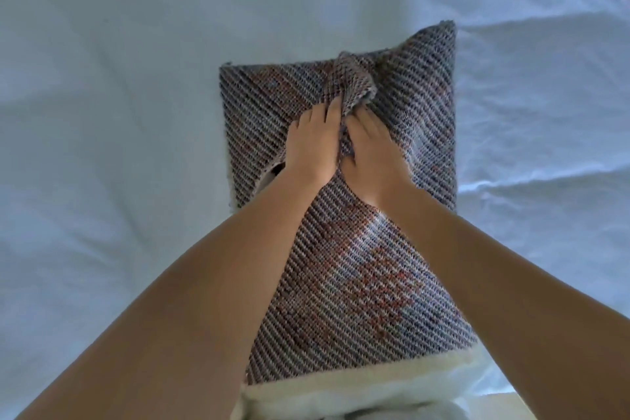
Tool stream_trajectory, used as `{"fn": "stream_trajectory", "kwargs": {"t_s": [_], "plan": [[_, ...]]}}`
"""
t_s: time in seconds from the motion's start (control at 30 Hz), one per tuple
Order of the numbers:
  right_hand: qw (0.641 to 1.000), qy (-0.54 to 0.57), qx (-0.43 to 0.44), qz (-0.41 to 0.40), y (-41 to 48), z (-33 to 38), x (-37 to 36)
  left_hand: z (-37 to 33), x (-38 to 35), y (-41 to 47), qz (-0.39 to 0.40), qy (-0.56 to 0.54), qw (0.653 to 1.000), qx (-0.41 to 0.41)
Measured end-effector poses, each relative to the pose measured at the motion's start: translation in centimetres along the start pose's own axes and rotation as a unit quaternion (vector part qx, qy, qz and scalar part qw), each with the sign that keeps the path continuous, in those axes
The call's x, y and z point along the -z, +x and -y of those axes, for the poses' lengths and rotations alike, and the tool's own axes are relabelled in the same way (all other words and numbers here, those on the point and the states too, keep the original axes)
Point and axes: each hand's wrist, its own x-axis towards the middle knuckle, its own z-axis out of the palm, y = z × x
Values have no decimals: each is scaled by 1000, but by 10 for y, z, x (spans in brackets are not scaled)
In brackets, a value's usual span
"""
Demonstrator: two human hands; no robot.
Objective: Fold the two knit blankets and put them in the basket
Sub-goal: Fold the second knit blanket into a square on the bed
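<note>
Partway only. Blanket (344,269) lay on bed (102,112), already folded to narrow panel, running from under both wrists out past fingertips. Left hand (313,143) and right hand (370,147) side by side, both clenched on bunched fold just beyond fingers. Pale layer (341,395) showed near body; second blanket or lining, couldn't tell. Basket not seen; final folds and stowing seemingly remained.

A bed covered with a pale blue-white sheet (119,85) fills nearly the whole view. The sheet lies mostly smooth, with soft creases running across its right side. The light is dim, cool and even, without hard shadows.
</note>
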Motion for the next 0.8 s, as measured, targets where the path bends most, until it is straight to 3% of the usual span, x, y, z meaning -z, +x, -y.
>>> {"fn": "stream_trajectory", "kwargs": {"t_s": [0.07, 0.17, 0.23, 0.3, 0.43, 0.57, 0.67, 0.8], "plan": [[999, -1, 40, 23, 10, 1, -1, 13, 7, 5, -32, -129, 987, 91], [994, 18, 99, 32, 23, 10, -6, 50, 24, 13, -117, -336, 887, 295], [991, 36, 127, 27, 32, 21, -11, 77, 34, 15, -139, -377, 841, 363], [988, 47, 144, 25, 44, 33, -18, 98, 37, 18, -109, -398, 819, 399], [991, -5, 119, 64, 70, 45, -32, 115, 34, 32, -25, -402, 827, 392], [993, -45, 85, 64, 89, 46, -40, 119, 35, 48, -55, -428, 814, 390], [993, -67, 61, 75, 103, 40, -43, 129, 28, 50, -71, -366, 854, 363], [981, -147, 71, 108, 111, 31, -49, 145, 13, 45, -31, -357, 849, 388]]}}
